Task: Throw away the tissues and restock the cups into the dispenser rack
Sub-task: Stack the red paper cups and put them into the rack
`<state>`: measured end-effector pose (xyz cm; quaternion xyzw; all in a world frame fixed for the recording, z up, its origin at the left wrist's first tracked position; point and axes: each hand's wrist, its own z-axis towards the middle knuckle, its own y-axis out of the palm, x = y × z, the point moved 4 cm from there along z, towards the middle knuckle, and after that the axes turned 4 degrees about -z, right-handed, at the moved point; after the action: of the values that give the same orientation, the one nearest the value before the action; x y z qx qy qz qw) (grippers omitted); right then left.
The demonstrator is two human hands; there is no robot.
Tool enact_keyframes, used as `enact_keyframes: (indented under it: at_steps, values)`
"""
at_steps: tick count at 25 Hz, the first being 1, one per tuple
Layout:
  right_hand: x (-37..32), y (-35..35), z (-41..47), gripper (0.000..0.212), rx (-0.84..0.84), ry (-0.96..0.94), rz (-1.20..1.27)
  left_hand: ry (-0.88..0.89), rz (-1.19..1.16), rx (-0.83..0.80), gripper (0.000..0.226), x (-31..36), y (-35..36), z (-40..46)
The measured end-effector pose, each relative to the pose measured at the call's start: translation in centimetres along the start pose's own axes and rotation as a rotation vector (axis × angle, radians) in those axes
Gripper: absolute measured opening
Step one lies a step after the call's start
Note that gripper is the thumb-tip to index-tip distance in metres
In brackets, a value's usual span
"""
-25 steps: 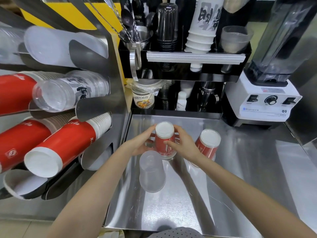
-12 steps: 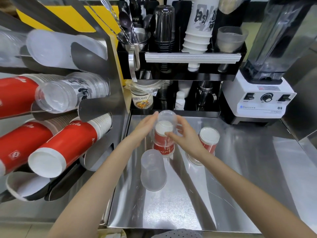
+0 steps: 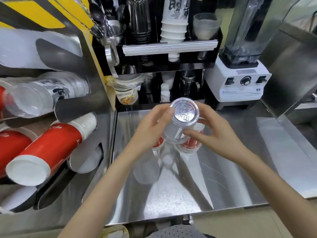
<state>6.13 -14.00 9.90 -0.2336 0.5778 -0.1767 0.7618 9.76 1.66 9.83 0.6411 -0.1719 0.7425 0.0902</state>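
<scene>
Both hands hold a clear plastic cup (image 3: 181,121) upside down, lifted above the steel counter (image 3: 231,177). My left hand (image 3: 151,129) grips its left side and my right hand (image 3: 214,131) its right side. Under the lifted cup stand two red paper cups upside down: one (image 3: 158,145) mostly hidden by my left hand, the other (image 3: 190,146) below my right fingers. A frosted plastic cup (image 3: 145,170) stands upside down nearer me, partly behind my left forearm. The dispenser rack (image 3: 82,107) on the left holds rows of red paper cups (image 3: 48,148) and clear cups (image 3: 42,98). No tissues are in view.
A black shelf (image 3: 169,48) at the back carries utensils, stacked cups and a white cup stack. A wrapped instant-noodle cup (image 3: 127,93) sits below it. A white blender (image 3: 240,79) stands at the back right. A steel wall (image 3: 291,57) borders the right side.
The clear cup, lifted off the red paper cup between my hands, has risen higher and toward me. Both hands rose with it. The frosted cup stayed put.
</scene>
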Motion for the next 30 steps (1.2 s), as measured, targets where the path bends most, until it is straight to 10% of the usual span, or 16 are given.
enact_keyframes:
  at_steps: [22, 30]
  values:
    - [11.6, 5.6, -9.3, 0.065, -0.112, 0.453, 0.047, -0.383, 0.116, -0.094, 0.035, -13.1, 6.6, -2.9]
    - [11.8, 0.8, -4.4, 0.059, 0.206, 0.427, 0.129, -0.353, 0.351, -0.05, 0.07, -11.9, 6.7, 2.3]
